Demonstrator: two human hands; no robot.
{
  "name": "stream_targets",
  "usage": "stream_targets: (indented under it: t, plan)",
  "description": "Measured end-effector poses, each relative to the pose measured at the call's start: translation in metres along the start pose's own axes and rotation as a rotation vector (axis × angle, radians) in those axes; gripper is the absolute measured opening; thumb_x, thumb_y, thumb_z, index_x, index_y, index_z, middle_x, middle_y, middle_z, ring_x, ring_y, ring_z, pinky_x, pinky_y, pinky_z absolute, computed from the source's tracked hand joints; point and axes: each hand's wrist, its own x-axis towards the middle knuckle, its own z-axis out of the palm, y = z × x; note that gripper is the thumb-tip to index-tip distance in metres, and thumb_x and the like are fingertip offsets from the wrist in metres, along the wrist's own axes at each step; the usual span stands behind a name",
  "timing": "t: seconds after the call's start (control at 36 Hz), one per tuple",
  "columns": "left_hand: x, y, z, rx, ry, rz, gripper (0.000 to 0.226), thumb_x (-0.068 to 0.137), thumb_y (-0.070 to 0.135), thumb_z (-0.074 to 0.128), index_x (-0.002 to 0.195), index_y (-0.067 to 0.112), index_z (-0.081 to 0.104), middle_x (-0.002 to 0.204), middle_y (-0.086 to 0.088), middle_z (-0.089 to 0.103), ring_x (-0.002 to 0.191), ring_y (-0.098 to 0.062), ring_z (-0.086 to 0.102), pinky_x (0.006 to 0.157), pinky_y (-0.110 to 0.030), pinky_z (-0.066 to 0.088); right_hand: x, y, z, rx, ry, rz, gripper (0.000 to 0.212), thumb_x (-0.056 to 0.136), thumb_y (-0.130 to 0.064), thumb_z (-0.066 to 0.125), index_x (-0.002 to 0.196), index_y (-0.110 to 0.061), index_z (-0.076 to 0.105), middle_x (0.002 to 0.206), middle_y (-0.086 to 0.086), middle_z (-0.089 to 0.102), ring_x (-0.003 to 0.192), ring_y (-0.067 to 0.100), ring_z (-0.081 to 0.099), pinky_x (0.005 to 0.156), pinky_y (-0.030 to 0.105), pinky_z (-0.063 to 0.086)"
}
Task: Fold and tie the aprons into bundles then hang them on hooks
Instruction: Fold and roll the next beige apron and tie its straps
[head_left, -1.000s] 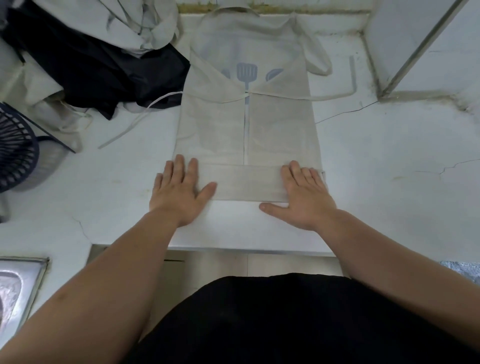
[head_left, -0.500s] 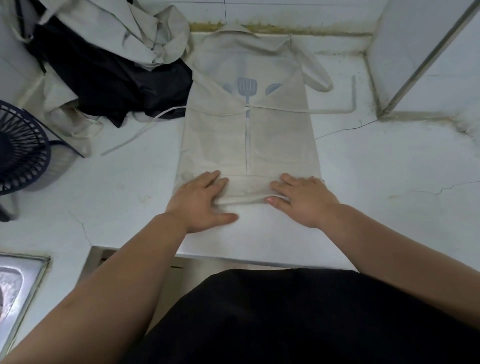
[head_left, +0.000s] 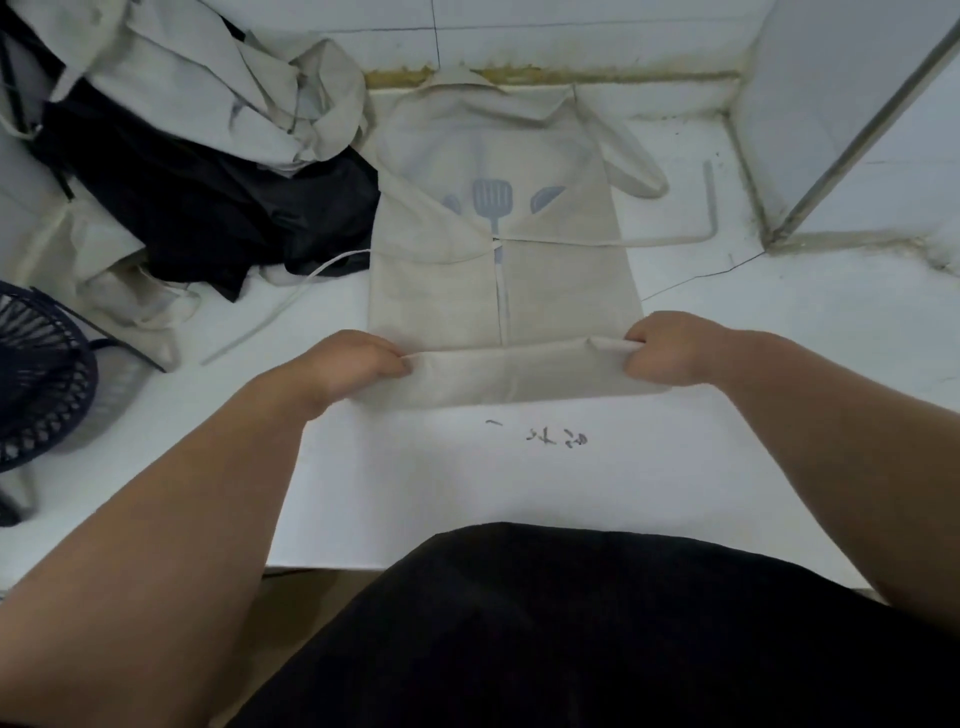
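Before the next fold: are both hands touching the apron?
Touching. The head view shows left hand and right hand each pinching an end of the apron at its rolled edge.

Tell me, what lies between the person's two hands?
Head view: the folded bottom edge of the beige apron runs from left hand to right hand; each grips one end.

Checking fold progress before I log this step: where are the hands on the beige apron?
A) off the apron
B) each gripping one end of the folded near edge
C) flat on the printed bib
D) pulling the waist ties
B: the left hand and right hand each grip one end of the apron at its folded near edge.
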Motion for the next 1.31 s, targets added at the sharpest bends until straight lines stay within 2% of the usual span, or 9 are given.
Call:
stream_targets:
  t: [0.17,0.31,0.53,0.64,0.72,0.81,0.92,1.17,1.31]
  plan:
    - [0.023,-0.02,-0.006,-0.211,0.103,-0.034,0.01,0.09,0.02,0.064,0.088,0.011,0.067,0.097,-0.011,0.069,0.093,-0.032,0.063,0.083,-0.039,0.049,0.016,0.01,0.003,0.172,0.109,0.148,0.01,0.083,-0.017,0.059,0.09,-0.009,0.058,0.099,0.011,0.057,0.095,0.028,0.053,0.06,0.026,0.033]
    - [0.038,-0.029,0.011,0.228,0.403,0.039,0.039,0.096,0.043,0.048,0.072,0.013,0.041,0.071,0.0,0.048,0.077,-0.025,0.048,0.065,-0.032,0.034,0.024,0.008,0.013,0.208,0.139,0.292,0.03,0.086,-0.016,0.054,0.113,-0.004,0.052,0.124,0.016,0.054,0.116,0.032,0.05,0.079,0.026,0.034]
    - [0.037,-0.025,0.04,0.454,0.634,-0.05,0.04,0.1,0.04,0.04,0.117,0.004,0.042,0.108,-0.015,0.054,0.1,-0.034,0.053,0.069,-0.038,0.038,0.021,0.001,0.032,0.441,0.292,0.492,0.051,0.085,-0.026,0.056,0.126,-0.007,0.034,0.12,0.017,0.054,0.111,0.036,0.053,0.084,0.037,0.042]
    - [0.035,-0.029,0.055,0.584,0.73,0.144,0.051,0.095,0.016,0.052,0.143,0.007,0.035,0.147,-0.018,0.035,0.129,-0.038,0.037,0.093,-0.048,0.039,0.018,-0.018,0.045,-0.069,0.502,0.269,0.055,0.091,-0.028,0.044,0.143,-0.02,0.027,0.135,0.013,0.043,0.122,0.033,0.042,0.1,0.043,0.03]
    - [0.036,-0.022,0.073,0.72,0.429,0.682,0.048,0.096,0.027,0.044,0.141,0.011,0.046,0.148,-0.019,0.039,0.135,-0.039,0.038,0.103,-0.058,0.037,0.02,-0.04,0.061,-0.126,0.363,-0.119,0.052,0.098,-0.044,0.021,0.148,-0.029,0.023,0.156,0.005,0.019,0.139,0.028,0.02,0.114,0.044,0.002]
    - [0.028,-0.013,0.089,0.863,0.03,0.546,0.064,0.096,0.059,0.013,0.153,0.032,0.004,0.161,0.002,-0.01,0.148,-0.02,-0.01,0.12,-0.046,-0.002,0.026,-0.051,0.076,-0.135,0.171,-0.163,0.06,0.097,-0.055,0.014,0.151,-0.032,0.003,0.16,-0.001,-0.005,0.145,0.027,0.001,0.117,0.044,-0.011]
    - [0.03,-0.017,0.085,0.943,0.047,0.378,0.074,0.089,0.072,0.014,0.148,0.039,-0.016,0.156,0.003,-0.03,0.144,-0.02,-0.027,0.117,-0.045,-0.013,0.031,-0.034,0.074,-0.209,0.141,-0.204,0.091,0.075,-0.082,0.006,0.151,-0.032,-0.004,0.159,-0.001,-0.012,0.146,0.025,-0.002,0.118,0.039,-0.011]
    - [0.03,-0.015,0.052,0.829,0.083,0.347,0.097,0.081,0.073,0.046,0.154,0.026,0.003,0.161,0.01,-0.006,0.147,-0.008,-0.003,0.118,-0.036,0.002,0.028,-0.023,0.049,-0.184,0.167,-0.198,0.083,0.082,-0.072,-0.001,0.148,-0.028,0.023,0.157,0.0,0.019,0.139,0.024,0.027,0.116,0.033,0.013]
    - [0.036,-0.002,0.031,0.739,0.082,0.394,0.044,0.09,0.035,0.059,0.133,0.024,0.054,0.14,0.001,0.044,0.127,-0.02,0.046,0.103,-0.037,0.04,0.022,-0.035,0.023,-0.093,0.125,-0.147,0.052,0.099,-0.053,0.017,0.123,-0.024,0.052,0.124,0.0,0.056,0.114,0.025,0.051,0.088,0.036,0.04]
